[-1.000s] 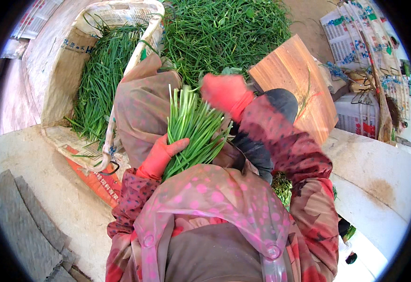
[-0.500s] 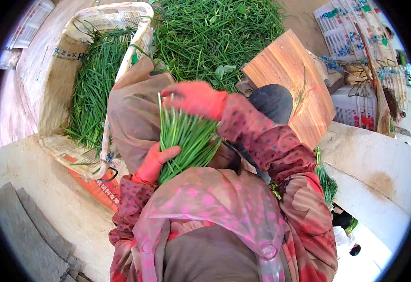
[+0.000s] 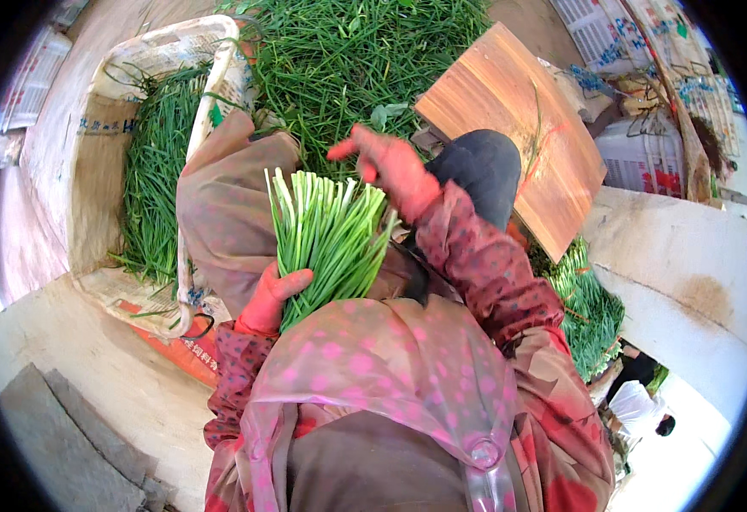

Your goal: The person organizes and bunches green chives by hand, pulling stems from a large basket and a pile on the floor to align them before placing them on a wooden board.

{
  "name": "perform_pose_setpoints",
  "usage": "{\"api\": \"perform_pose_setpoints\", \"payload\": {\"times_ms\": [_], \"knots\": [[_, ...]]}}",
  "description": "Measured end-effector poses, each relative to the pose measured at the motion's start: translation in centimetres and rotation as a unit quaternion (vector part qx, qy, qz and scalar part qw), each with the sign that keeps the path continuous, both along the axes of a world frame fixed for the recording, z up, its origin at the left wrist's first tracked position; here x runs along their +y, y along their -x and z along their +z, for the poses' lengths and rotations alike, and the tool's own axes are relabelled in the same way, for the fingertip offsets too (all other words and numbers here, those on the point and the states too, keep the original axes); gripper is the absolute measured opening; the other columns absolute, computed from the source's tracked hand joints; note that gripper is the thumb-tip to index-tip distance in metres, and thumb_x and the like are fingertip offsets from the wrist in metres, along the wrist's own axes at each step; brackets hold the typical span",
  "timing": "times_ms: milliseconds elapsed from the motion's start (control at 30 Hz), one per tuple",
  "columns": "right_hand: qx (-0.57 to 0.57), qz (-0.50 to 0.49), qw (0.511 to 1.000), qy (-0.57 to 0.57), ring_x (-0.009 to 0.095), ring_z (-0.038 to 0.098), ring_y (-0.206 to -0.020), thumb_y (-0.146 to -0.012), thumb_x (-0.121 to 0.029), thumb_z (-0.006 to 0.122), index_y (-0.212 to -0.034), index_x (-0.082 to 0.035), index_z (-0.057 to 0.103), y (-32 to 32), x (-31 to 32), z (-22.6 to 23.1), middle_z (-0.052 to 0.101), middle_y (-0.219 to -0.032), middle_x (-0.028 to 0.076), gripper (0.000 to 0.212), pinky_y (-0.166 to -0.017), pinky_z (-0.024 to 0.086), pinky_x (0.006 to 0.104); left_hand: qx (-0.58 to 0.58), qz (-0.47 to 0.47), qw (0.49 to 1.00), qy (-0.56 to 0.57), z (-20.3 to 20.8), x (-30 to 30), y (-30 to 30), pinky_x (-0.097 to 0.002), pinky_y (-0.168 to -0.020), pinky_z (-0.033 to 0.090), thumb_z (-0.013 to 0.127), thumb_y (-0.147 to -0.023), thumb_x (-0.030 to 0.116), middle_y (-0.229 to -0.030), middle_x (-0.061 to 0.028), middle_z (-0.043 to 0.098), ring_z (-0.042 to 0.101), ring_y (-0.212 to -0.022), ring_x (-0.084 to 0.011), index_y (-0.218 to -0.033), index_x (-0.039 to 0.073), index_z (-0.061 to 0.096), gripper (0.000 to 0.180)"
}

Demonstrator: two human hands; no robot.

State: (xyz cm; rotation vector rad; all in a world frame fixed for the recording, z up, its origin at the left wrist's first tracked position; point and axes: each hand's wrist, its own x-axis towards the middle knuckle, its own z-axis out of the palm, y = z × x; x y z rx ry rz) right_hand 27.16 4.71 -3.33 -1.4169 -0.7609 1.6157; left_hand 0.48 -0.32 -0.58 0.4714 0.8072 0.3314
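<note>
- Gripping the lower end of a fanned bunch of long green chive-like stalks with pale cut ends, the left hand in a red glove sits at centre frame, fingers wrapped tight round the bundle, as they were a second ago.
- The right hand in a red glove has lifted off the pale tips it covered half a second ago; it now hangs just above them, fingers loosely spread, holding nothing.
- That release suggests the tips have been evened and the bunch is gathered.
- Loose greens heap fills the upper centre; a white woven sack lies upper left.
</note>
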Motion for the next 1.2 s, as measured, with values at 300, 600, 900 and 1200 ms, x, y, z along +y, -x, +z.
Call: {"api": "perform_pose_setpoints", "payload": {"times_ms": [300,600,900,1200], "knots": [[-0.111,0.102,0.979,0.136,0.009,0.051,-0.053,-0.087,-0.048,0.055,-0.128,-0.004,0.048,-6.5,-4.3,4.5,0.068,-0.093,0.005,0.061,-0.048,0.037,0.0236,0.014,0.077,0.997,0.008,-0.5,0.0,0.6,-0.0317,-0.081,0.051,0.066,-0.081,0.026,-0.108,-0.0093,0.063,0.062,-0.090,-0.0172,-0.124,-0.001,0.051,0.053],[0.029,-0.008,0.994,0.105,0.004,0.043,-0.045,-0.089,-0.024,0.060,-0.095,-0.004,0.059,1.3,-4.3,2.2,0.063,-0.072,0.001,0.020,-0.040,0.035,0.0209,0.031,0.025,0.999,-0.034,0.4,1.2,0.3,-0.0324,-0.086,0.049,0.066,-0.082,0.023,-0.113,-0.0089,0.061,0.061,-0.096,-0.0174,-0.125,0.000,0.050,0.052],[0.211,-0.077,0.973,-0.057,0.022,0.052,-0.114,-0.097,-0.049,0.038,-0.137,-0.002,0.038,2.9,-3.5,-2.5,0.052,-0.129,0.013,0.061,-0.098,0.042,0.0368,0.067,0.002,0.997,-0.030,1.2,1.4,-2.1,-0.0349,-0.088,0.048,0.066,-0.082,0.021,-0.118,-0.0089,0.059,0.060,-0.100,-0.0199,-0.130,0.001,0.046,0.055],[0.010,0.084,0.987,-0.139,0.012,0.061,-0.080,-0.086,-0.012,0.060,-0.127,-0.005,0.054,5.7,1.1,0.9,0.062,-0.100,0.008,0.042,-0.072,0.051,0.0262,0.015,-0.108,0.987,-0.120,1.2,1.0,-2.4,-0.0307,-0.092,0.044,0.062,-0.088,0.023,-0.119,-0.0036,0.056,0.054,-0.105,-0.0136,-0.131,0.003,0.044,0.051]]}}
